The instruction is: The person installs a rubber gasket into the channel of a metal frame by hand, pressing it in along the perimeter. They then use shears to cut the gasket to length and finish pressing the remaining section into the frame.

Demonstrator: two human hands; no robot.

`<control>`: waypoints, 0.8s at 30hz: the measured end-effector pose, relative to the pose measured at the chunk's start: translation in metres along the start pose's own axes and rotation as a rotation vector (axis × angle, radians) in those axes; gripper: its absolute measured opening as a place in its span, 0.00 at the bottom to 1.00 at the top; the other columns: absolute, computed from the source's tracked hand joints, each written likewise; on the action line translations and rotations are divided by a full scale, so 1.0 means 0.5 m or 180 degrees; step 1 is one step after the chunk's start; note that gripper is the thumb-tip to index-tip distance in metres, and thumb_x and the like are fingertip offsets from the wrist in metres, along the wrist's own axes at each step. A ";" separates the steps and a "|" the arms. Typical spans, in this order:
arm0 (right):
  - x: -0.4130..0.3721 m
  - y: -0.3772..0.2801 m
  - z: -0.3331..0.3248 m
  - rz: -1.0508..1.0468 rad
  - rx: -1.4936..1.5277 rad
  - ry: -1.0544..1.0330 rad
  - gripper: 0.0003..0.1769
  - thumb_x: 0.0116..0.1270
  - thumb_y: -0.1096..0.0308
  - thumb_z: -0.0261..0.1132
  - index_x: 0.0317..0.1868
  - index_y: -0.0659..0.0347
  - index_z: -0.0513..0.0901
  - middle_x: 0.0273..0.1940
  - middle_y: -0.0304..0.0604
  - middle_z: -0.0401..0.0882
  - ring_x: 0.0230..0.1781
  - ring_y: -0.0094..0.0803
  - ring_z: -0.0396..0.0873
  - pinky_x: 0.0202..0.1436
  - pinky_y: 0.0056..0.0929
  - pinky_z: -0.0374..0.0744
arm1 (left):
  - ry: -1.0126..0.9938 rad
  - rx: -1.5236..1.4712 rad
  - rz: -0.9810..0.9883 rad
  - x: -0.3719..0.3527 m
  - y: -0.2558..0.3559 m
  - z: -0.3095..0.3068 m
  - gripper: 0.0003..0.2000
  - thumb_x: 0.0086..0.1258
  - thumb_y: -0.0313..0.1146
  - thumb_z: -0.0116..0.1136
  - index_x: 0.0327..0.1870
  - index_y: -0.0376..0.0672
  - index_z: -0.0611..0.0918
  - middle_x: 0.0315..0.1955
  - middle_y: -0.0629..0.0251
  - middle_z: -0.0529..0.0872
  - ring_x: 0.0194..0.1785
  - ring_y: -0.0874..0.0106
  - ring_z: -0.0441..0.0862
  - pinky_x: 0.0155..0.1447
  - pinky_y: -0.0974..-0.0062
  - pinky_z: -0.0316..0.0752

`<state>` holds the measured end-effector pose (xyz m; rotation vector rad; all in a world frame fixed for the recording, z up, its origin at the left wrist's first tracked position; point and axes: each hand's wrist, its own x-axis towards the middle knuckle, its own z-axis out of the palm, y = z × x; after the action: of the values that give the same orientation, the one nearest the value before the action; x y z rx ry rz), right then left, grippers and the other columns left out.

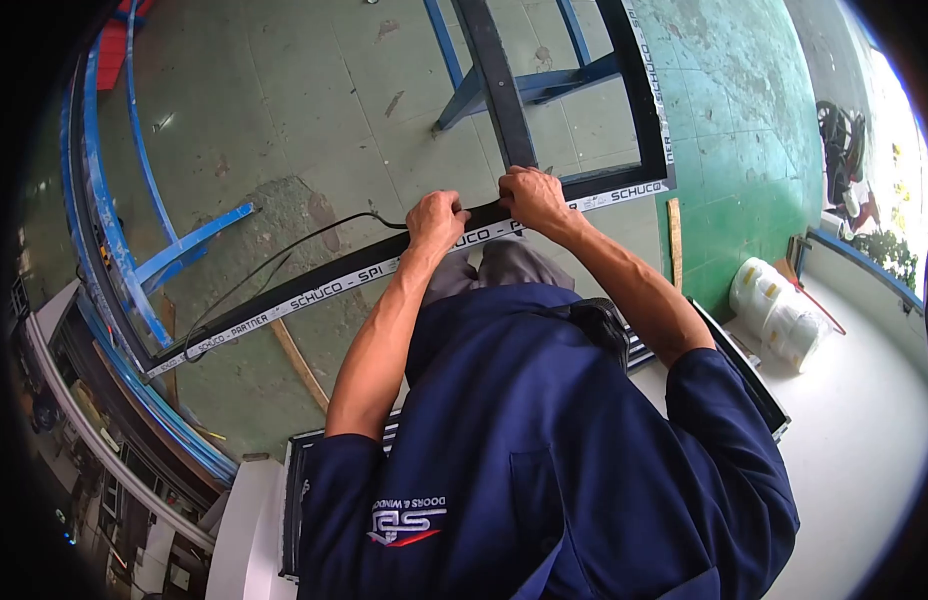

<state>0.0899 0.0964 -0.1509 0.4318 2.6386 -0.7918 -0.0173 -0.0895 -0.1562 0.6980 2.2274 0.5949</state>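
Observation:
A black aluminium frame (284,305) with white SCHUCO tape lies across blue trestles in front of me. A thin black rubber gasket (284,250) trails off the frame's near bar to the left. My left hand (436,220) is closed on the gasket's end, on top of the bar. Just to its right, my right hand (530,198) pinches the same bar where a black cross bar (499,80) meets it. My navy shirt fills the lower part of the view.
Blue trestles (184,250) stand under the frame on a worn green floor. Long blue-filmed profiles (94,200) curve along the left. A wooden strip (674,240) and white wrapped rolls (779,310) lie at the right. More black profiles (744,365) sit beside my body.

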 end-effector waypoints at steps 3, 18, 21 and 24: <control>-0.021 0.025 -0.026 -0.0030 0.0072 0.0431 0.08 0.60 0.67 0.74 0.38 0.58 0.86 0.43 0.45 0.85 0.50 0.49 0.84 0.53 0.47 0.82 | -0.0306 0.0007 -0.0077 0.016 -0.010 -0.006 0.12 0.61 0.40 0.76 0.33 0.40 0.87 0.30 0.55 0.91 0.41 0.53 0.89 0.47 0.55 0.80; -0.108 0.288 -0.074 0.1127 -0.0468 0.2613 0.16 0.66 0.49 0.69 0.33 0.53 0.90 0.32 0.35 0.87 0.37 0.35 0.84 0.48 0.36 0.75 | -0.0937 -0.0345 0.0103 0.061 -0.037 -0.003 0.16 0.63 0.40 0.74 0.31 0.34 0.84 0.22 0.56 0.86 0.28 0.65 0.83 0.38 0.64 0.77; -0.108 0.294 -0.069 0.1056 -0.0439 0.2775 0.16 0.64 0.50 0.70 0.30 0.53 0.90 0.30 0.33 0.86 0.34 0.34 0.84 0.45 0.36 0.76 | -0.0801 -0.0253 0.0113 0.054 -0.033 0.006 0.14 0.65 0.35 0.74 0.29 0.34 0.82 0.20 0.63 0.83 0.26 0.74 0.77 0.33 0.69 0.74; -0.113 0.287 -0.069 0.0725 -0.0550 0.3180 0.15 0.68 0.54 0.67 0.34 0.57 0.88 0.31 0.40 0.85 0.32 0.39 0.83 0.43 0.35 0.76 | -0.0786 -0.0249 0.0123 0.053 -0.023 0.005 0.12 0.66 0.32 0.73 0.31 0.34 0.82 0.20 0.65 0.82 0.25 0.77 0.75 0.32 0.71 0.73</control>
<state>0.1868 0.2201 -0.1674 1.3275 3.3835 -0.2779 -0.0347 -0.0808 -0.1777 0.7341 1.9568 0.5788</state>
